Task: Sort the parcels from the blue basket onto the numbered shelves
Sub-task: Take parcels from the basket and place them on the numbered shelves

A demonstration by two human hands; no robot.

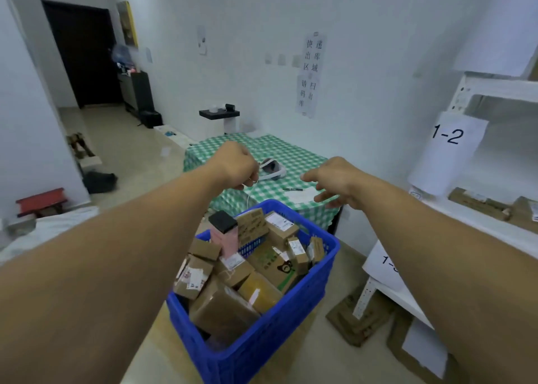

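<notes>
Parcel depot: numbered shelves [500, 89], basket [276, 343] of parcels [224, 308].

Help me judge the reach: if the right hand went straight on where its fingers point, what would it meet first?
Probably the white headset on the checked table; the right hand points left toward it, though depth is unclear.

The blue basket [262, 340] is moulded plastic with a slight sheen and slotted lattice walls. The parcels [221, 308] in it are matt brown cardboard bearing white paper labels, and 1 yellowish parcel [259, 292] is wrapped in glossy tape. The shelf upright [461, 92] is white-painted perforated metal, the shelf board [500, 88] is smooth and white, the 1-2 sign [448, 150] is thin matt white paper, the tablecloth [291, 153] is a green-and-white checked covering (cloth or plastic sheet cannot be told), and the floor [125, 150] is smooth tile with a soft gloss.
</notes>
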